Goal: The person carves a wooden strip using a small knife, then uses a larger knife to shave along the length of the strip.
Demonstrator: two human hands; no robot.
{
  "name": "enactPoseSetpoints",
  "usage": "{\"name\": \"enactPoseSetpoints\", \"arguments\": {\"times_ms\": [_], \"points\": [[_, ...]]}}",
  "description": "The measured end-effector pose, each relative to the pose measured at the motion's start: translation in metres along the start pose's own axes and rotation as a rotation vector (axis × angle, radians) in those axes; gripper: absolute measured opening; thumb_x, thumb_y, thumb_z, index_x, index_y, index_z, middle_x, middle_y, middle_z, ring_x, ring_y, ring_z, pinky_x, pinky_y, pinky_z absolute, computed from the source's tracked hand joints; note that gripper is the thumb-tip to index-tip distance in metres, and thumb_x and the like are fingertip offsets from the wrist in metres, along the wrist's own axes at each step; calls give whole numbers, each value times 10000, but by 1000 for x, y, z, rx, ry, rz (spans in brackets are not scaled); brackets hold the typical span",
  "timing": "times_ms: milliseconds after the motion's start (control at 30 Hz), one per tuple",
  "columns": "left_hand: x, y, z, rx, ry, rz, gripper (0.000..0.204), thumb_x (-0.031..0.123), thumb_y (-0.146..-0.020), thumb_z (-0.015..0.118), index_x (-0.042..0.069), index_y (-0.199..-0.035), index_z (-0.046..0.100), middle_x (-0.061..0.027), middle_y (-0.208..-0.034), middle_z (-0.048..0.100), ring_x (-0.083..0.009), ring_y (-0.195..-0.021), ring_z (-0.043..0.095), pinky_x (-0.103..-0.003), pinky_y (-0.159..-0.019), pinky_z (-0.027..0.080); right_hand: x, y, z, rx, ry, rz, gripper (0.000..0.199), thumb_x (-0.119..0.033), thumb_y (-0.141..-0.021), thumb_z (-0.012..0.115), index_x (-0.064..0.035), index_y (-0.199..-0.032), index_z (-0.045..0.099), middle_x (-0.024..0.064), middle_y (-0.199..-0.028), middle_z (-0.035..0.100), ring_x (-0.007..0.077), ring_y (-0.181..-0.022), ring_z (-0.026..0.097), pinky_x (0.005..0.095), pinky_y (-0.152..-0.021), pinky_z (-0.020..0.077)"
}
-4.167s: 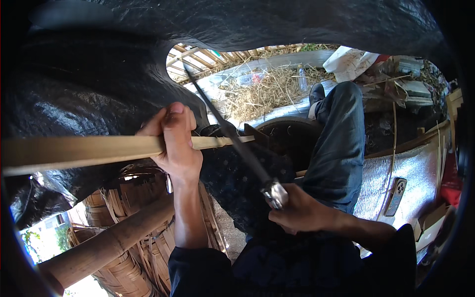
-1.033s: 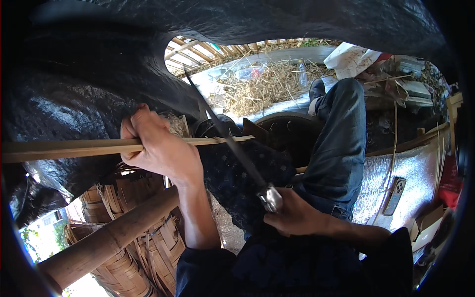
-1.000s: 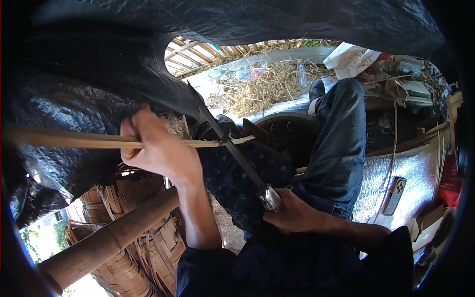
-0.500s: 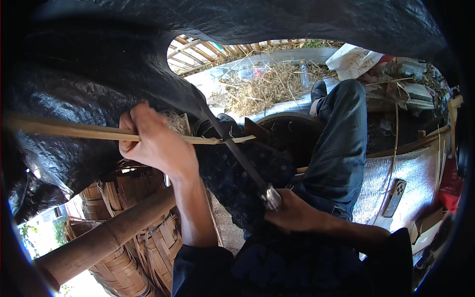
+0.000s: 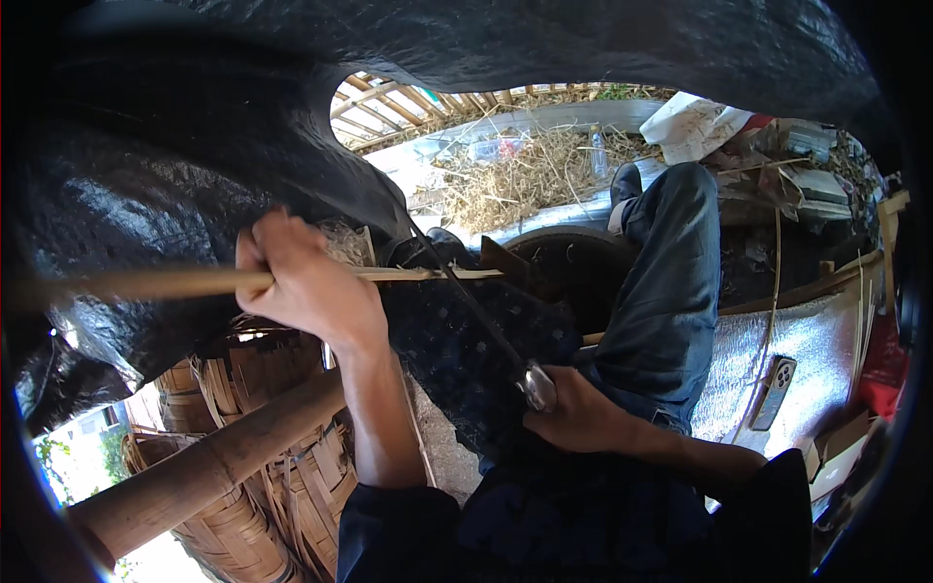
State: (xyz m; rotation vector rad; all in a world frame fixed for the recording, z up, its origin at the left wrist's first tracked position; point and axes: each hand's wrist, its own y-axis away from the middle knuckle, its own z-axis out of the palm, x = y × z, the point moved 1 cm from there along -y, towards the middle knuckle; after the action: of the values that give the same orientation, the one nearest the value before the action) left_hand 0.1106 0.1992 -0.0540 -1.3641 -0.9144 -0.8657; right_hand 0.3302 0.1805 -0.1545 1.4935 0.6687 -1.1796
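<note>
My left hand [image 5: 313, 284] is closed around a long, pale bamboo strip [image 5: 199, 283], which runs off to the left, where it is blurred. The strip's split right end pokes out past my wrist, above a dark speckled cloth [image 5: 432, 340] on my lap. In my right hand [image 5: 583, 413] is the handle of a long knife with a bright metal collar. The dark knife blade [image 5: 491, 327] slants up and left across the strip near its right end, seen nearly edge-on. Whether the blade cuts into the strip, I cannot tell.
A black plastic sheet [image 5: 224, 126] hangs at the left and overhead. Woven bamboo baskets [image 5: 233, 525] and a thick bamboo pole [image 5: 214, 457] are at lower left. Beyond my jeans-clad leg [image 5: 671, 282] lie straw shavings [image 5: 515, 180]. A phone [image 5: 774, 394] rests at right.
The knife blade has turned from showing its flat side to nearly edge-on. The strip's left part sits slightly lower and is now blurred. My right hand has shifted slightly right.
</note>
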Motion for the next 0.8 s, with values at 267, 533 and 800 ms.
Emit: {"name": "enactPoseSetpoints", "arguments": {"times_ms": [267, 533, 800], "points": [[-4, -1, -4, 2, 67, 33, 295, 11, -736, 476, 81, -498, 315, 32, -467, 265, -53, -455, 251, -238, -457, 197, -72, -1, -26, -82, -58, 15, 270, -69, -696, 555, 45, -933, 493, 122, -686, 517, 209, -640, 558, 321, -582, 442], [2, -2, 9, 57, -23, -54, 329, 27, -735, 516, 96, -489, 308, 54, -490, 249, -43, -471, 229, -249, -466, 180, -28, -10, -14, 35, 22, 93, 260, -67, -701, 550, 51, -924, 485, 119, -655, 545, 220, -601, 581, 335, -536, 461], [-5, -12, 17, -42, 81, -68, 445, 88, -758, 604, 130, -493, 249, 79, -497, 265, -27, -477, 222, -236, -468, 164, -30, -10, -32, -68, -260, 305, 248, -69, -736, 536, 64, -920, 437, 69, -508, 487, 118, -361, 471, 260, -328, 354]]}}
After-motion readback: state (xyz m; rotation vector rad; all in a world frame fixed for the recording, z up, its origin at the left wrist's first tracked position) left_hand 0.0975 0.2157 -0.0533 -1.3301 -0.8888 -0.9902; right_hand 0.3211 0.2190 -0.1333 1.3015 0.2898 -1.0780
